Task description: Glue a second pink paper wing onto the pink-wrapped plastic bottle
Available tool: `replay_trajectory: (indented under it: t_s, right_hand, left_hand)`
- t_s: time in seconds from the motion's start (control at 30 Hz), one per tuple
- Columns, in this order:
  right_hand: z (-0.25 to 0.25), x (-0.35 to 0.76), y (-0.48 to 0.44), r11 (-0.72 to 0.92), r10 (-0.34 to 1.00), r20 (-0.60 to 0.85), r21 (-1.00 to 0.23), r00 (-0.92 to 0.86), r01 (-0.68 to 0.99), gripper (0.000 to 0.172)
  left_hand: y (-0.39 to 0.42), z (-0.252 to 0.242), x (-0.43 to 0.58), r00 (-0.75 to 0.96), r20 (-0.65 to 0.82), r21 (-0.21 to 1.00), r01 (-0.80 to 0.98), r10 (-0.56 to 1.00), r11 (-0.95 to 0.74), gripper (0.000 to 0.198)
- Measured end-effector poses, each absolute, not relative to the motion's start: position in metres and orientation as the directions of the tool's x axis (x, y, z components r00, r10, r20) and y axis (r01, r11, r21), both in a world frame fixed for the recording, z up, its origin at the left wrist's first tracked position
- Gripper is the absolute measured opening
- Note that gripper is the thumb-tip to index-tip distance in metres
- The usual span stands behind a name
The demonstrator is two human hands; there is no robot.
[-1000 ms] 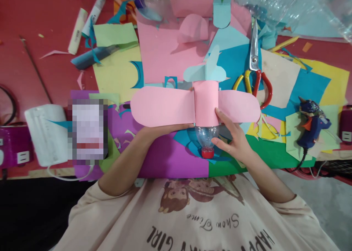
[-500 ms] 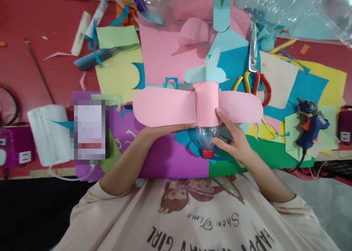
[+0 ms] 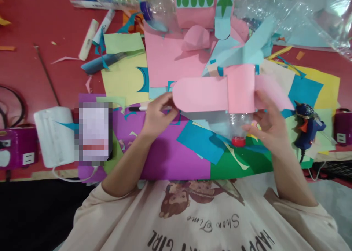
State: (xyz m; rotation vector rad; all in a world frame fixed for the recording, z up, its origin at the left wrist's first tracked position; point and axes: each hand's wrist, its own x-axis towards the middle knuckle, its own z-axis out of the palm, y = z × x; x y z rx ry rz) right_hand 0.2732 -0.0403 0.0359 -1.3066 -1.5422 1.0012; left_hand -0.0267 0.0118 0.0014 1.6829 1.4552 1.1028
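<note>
A plastic bottle (image 3: pixel 238 124) with a red cap toward me is wrapped in pink paper, with a long rounded pink paper wing (image 3: pixel 202 94) on its left and another (image 3: pixel 271 91) on its right. Light blue paper fins (image 3: pixel 249 51) stand at its far end. My left hand (image 3: pixel 159 115) pinches the rounded tip of the left wing. My right hand (image 3: pixel 268 124) holds the bottle from the right, its fingers at the pink wrap and under the right wing, thumb near the bottle's neck.
A blue glue gun (image 3: pixel 309 128) lies at the right. Paper sheets and scraps cover the middle, with a purple sheet (image 3: pixel 165 155) near me. A phone (image 3: pixel 95 131) and white device (image 3: pixel 55 137) are at left, clear plastic bottles (image 3: pixel 162 12) at the back.
The winged bottle has shifted right and slightly away in my right hand, now covering the scissors' place. My left hand has moved from beside the bottle to the left wing's tip.
</note>
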Motion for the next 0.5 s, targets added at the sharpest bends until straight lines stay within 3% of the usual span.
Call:
replay_trajectory:
  t_s: [0.13,0.3,0.4,0.5]
  right_hand:
    - [0.055,0.305,-0.002,0.164,0.985,0.141,-0.938,-0.098,0.306,0.088]
    - [0.067,0.313,0.047,0.06,0.965,-0.023,-0.95,-0.26,0.308,0.103]
    - [0.071,0.299,0.071,0.035,0.918,-0.106,-0.938,-0.382,0.345,0.094]
    - [0.075,0.281,0.095,0.124,0.775,-0.19,-0.89,-0.603,0.44,0.086]
  left_hand:
    - [0.023,0.003,-0.035,-0.097,0.32,0.848,0.474,0.942,-0.239,0.017]
    - [0.024,0.004,-0.037,0.042,0.392,0.708,0.624,0.919,-0.331,0.016]
    - [0.02,0.004,-0.034,0.04,0.392,0.782,0.512,0.919,-0.356,0.025]
    - [0.017,0.004,-0.032,0.026,0.382,0.841,0.406,0.924,-0.359,0.033]
